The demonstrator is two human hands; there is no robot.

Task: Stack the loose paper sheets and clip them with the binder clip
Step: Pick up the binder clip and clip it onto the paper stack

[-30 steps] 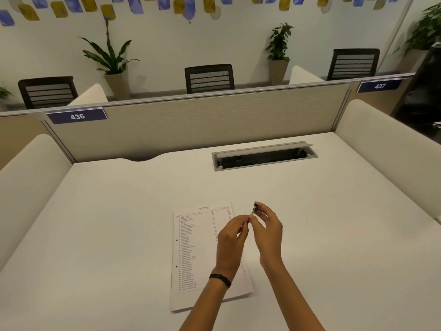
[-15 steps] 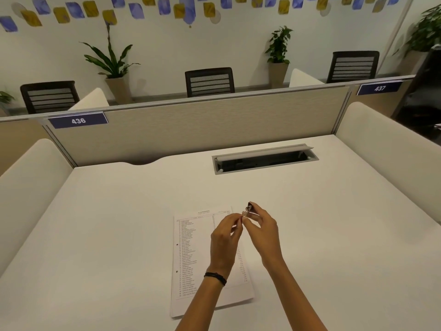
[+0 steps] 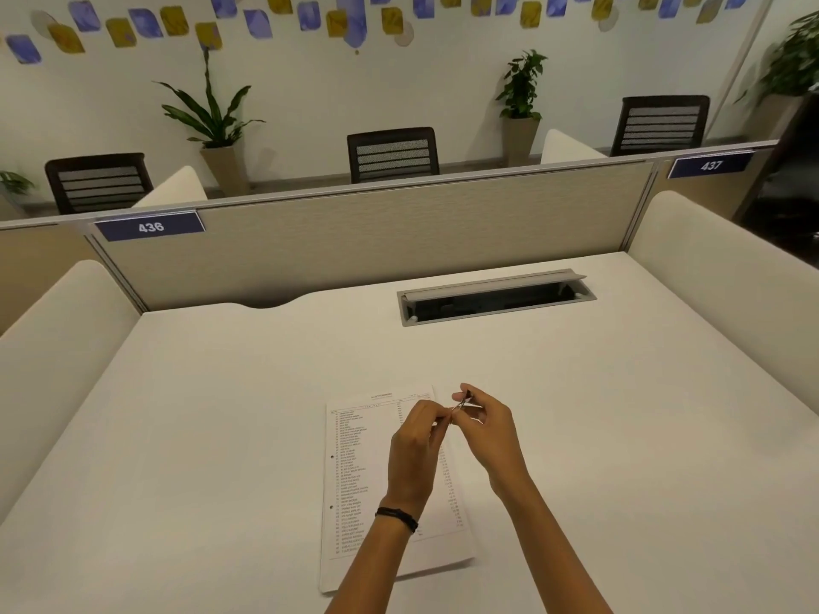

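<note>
Holding the binder clip [image 3: 461,403], your two hands meet above the upper right corner of the paper stack [image 3: 361,463]. Left hand [image 3: 414,445]: fingers curled, tips pinching the clip's near, silvery end; a black wristband [image 3: 396,518] sits on that wrist. Right hand [image 3: 489,429]: thumb and forefinger pinching the clip's dark far end, the other fingers bent beneath. Clip: small, tilted, touched only by your fingertips; whether its mouth is sprung apart is too small to tell. Paper stack: white printed sheets with a column of list text and two punch holes at the left margin, lying flat on the white desk [image 3: 186,436], edges roughly squared, long side running away from you; your left forearm crosses its lower right part. Desk fittings: a grey cable tray [image 3: 496,301] with its lid raised, set into the far right of the top, well apart from the sheets; a beige partition panel [image 3: 376,241] along the far edge; cream side screens [image 3: 66,347] at left and right. Labels on the partition: a blue 436 plate [image 3: 150,226] at left, a blue 437 plate [image 3: 710,165] at right. Beyond the partition: three dark slatted chairs [image 3: 393,155] and potted plants [image 3: 212,121] against a white wall [image 3: 443,82] with blue and yellow shapes.
</note>
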